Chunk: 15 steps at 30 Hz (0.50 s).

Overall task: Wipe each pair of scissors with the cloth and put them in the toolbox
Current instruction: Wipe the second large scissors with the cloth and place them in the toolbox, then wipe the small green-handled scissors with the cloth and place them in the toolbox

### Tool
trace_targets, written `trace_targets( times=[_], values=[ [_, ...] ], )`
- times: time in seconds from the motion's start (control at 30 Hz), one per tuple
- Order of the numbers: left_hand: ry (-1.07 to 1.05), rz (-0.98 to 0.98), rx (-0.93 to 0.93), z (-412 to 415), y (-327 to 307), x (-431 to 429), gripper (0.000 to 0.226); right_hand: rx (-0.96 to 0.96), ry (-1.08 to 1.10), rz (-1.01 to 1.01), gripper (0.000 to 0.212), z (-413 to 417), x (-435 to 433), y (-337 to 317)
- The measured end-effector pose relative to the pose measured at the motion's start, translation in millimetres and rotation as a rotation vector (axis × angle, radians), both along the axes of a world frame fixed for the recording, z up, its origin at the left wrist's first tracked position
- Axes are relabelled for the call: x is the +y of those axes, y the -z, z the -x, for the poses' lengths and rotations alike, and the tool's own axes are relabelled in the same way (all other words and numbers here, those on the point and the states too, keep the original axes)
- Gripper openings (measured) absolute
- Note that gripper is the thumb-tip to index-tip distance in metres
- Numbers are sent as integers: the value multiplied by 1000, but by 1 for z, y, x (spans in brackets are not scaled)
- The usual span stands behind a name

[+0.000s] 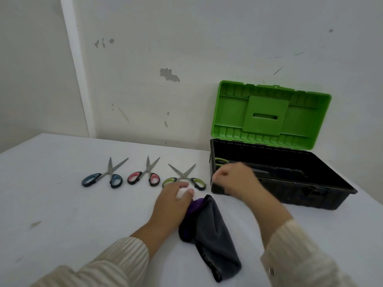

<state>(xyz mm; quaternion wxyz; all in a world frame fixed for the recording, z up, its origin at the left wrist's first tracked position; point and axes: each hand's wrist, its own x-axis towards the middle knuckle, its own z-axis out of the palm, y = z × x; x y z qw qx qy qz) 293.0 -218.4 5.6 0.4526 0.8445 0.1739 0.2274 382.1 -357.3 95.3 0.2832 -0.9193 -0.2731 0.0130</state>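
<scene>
White table (62, 204) against scuffed wall (207, 48), left hand (170, 204) tight around cloth (209, 228), right hand (234, 179) blurred over toolbox (300, 195) rim, grip unclear

The white surface (62, 204) carried a row of blue-handled scissors (108, 172), pink-handled scissors (147, 170) and green-handled scissors (183, 175). An open toolbox (290, 195) stood just right of them. A dark cloth (211, 230) lay nearer the front.

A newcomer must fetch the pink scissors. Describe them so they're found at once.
Find the green-lidded toolbox on the table. Three pairs of scissors lie in a row to its left; the pink scissors are the middle pair. Pink handles set them apart from the blue scissors and the green scissors.
</scene>
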Motion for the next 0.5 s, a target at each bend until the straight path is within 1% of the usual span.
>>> trace_targets(
  times=[0.03,0.07,0.1,0.13,0.17,0.23,0.27,0.3,0.37,0.4,0.5],
  values=[
    [-57,-40,-74,-4,-3,7,22,61,-46,37,17,24,4,8],
    [-107,-149,-112,-11,-4,16,20,97,-61,69,20,44,8,19],
    [-130,-263,-107,-19,-6,25,21,114,-57,83,26,62,10,28],
    [-123,-354,-46,-25,-8,32,24,121,-45,92,33,75,12,38],
    [-98,-434,61,-33,-9,37,27,109,-32,105,39,86,14,47],
    [-35,-659,347,-47,-9,40,34,38,-12,140,40,95,16,58],
    [-10,-786,467,-52,-11,39,36,5,1,137,38,95,17,61],
    [8,-884,543,-57,-13,37,35,-20,5,127,39,95,17,61],
    [14,-968,605,-65,-18,35,32,-61,-4,138,41,91,18,62],
    [13,-969,613,-68,-20,35,31,-72,-8,149,40,89,19,62],
    [12,-851,616,-74,-22,35,27,-90,-31,152,33,84,17,63]
  ],
)
